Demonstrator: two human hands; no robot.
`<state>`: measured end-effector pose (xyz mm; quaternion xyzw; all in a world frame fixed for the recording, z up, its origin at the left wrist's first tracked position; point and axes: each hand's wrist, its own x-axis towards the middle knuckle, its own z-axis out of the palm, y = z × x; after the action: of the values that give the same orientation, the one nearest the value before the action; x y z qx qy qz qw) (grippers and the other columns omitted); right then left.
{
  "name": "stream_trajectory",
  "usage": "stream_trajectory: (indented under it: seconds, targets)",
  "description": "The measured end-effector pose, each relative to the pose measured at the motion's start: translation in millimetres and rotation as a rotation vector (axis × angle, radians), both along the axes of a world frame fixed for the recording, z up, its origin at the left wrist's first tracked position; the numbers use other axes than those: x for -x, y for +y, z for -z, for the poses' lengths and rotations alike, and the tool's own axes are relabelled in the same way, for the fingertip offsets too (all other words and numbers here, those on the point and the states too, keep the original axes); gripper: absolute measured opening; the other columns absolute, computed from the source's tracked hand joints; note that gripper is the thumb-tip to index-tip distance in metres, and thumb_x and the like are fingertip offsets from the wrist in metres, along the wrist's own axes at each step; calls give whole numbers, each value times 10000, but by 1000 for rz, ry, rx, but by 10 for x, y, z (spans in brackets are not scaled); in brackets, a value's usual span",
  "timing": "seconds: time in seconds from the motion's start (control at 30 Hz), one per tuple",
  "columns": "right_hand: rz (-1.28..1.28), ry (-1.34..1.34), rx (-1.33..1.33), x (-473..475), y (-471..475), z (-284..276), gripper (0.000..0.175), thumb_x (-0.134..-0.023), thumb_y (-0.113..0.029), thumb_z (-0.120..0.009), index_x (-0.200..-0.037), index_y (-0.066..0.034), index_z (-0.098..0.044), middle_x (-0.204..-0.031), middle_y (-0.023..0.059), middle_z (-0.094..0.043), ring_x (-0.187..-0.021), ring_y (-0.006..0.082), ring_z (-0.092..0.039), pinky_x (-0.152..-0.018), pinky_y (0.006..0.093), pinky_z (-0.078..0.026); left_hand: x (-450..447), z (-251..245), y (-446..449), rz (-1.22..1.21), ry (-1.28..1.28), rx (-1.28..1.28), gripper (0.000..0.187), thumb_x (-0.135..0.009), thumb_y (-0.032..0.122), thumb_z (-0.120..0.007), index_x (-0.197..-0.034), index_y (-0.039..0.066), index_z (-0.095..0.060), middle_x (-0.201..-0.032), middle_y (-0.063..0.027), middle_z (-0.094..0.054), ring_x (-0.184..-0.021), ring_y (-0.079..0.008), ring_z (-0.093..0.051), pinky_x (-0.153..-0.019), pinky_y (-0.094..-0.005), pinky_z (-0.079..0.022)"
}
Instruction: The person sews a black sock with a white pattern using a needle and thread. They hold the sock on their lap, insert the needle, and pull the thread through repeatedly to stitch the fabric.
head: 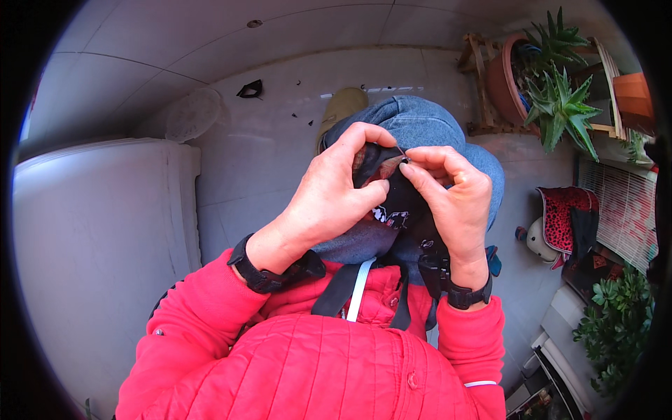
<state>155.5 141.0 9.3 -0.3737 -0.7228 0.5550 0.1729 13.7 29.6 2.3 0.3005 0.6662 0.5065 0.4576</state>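
Dark cloth (412, 197) with a reddish patterned side and a black-and-white print lies over my lap on blue jeans (425, 121). My left hand (336, 186) grips a fold of this cloth, its index finger above and its thumb below. At the fold's right edge, the thumb and index finger of my right hand (459, 197) pinch together on the cloth edge. Something thin and small shows at those fingertips, too fine to tell what it is. Both hands almost touch there. Each wrist wears a black strap.
A white box-like appliance (105, 205) stands at left, with a translucent basin (194, 114) beyond it. Black scraps, including a larger cut piece (250, 89), lie on the tiled floor (252, 157). Potted aloe (564, 102) on a wooden stand and a leafy plant (614, 328) are at right.
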Motion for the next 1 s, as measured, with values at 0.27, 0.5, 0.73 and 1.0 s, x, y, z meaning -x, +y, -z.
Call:
stream_trajectory:
  seconds: [0.27,0.5,0.73,1.0]
  targets:
    - [72,55,166,-44,27,27,83,-877,-4,-749,-952,18,-720,-840,14,-720,-782,60,-666,-712,211,-532,-34,64,-4,-92,-164,33,394,-876,25,-722,-1220,34,-531,-969,-31,-672,-766,-62,-631,-493,-199,-542]
    - [-126,24,-281,-165,232,-84,97,-828,38,-762,-908,-5,-728,-851,44,-693,-771,109,-662,-695,249,-530,-22,-1,36,-141,-278,41,348,-866,19,-708,-1167,18,-533,-893,-29,-662,-683,-52,-602,-525,-215,-495]
    - [-255,-59,-771,-178,316,-146,216,-675,31,-796,-840,-77,-709,-763,38,-589,-695,204,-623,-603,316,-500,-10,-21,41,-153,-333,76,324,-876,0,-692,-1156,21,-530,-865,-32,-647,-547,-49,-574,-462,-210,-470]
    - [-303,-65,-899,-123,340,-96,193,-674,-21,-776,-828,-110,-700,-739,21,-547,-663,201,-586,-572,323,-481,-9,18,41,-156,-289,59,363,-877,25,-709,-1189,23,-524,-903,-36,-658,-579,-59,-592,-458,-203,-489]
